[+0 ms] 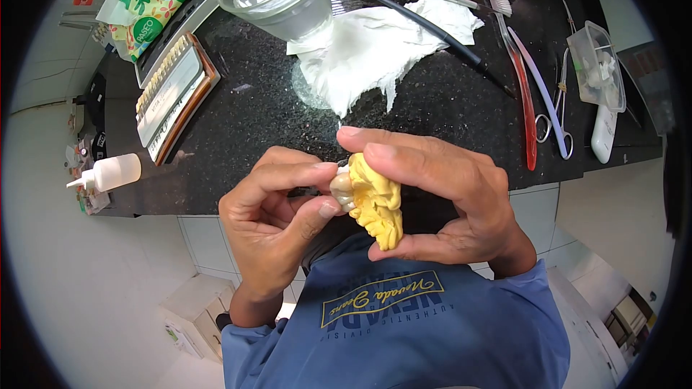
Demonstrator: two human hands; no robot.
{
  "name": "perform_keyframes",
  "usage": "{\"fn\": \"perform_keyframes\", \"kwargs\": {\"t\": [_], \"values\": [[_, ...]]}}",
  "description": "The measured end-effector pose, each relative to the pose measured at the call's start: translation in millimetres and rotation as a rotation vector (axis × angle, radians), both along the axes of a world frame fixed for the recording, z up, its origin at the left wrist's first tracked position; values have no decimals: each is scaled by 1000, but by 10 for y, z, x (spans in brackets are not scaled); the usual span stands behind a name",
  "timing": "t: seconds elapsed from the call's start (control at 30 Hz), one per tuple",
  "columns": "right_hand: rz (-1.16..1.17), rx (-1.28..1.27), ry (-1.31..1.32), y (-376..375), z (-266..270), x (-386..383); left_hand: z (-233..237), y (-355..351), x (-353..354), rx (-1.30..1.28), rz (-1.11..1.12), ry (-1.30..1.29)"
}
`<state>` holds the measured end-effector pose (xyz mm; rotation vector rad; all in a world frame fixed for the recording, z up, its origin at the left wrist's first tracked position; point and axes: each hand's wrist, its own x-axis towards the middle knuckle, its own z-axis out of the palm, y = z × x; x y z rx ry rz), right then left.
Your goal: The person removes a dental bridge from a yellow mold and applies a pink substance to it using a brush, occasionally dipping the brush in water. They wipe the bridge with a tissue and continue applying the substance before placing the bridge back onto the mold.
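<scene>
In the head view, a yellow dental cast is held up in front of my chest, just off the table's front edge. My right hand grips it, fingers over the top and thumb at its lower end. Against the cast's left side sits a shiny, tooth-coloured dental crown piece. My left hand is closed on that piece in a pinch between index finger and thumb. Fingertips hide part of the crown piece and its contact with the cast.
On the dark speckled table are a tooth shade guide, water cup, tissue and dropper bottle. To the right lie a black-handled brush, red toothbrush, scissors and a clear plastic box.
</scene>
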<state>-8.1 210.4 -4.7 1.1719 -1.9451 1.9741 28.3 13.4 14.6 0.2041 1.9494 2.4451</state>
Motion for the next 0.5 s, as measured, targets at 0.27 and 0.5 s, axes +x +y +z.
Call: {"fn": "perform_keyframes", "kwargs": {"t": [0.27, 0.5], "values": [[6, 32, -18, 35, 22, 13, -2, 8, 5, 14, -3, 21], [31, -61, -36, 27, -64, 27, 65, 21, 20, -2, -6, -15]]}}
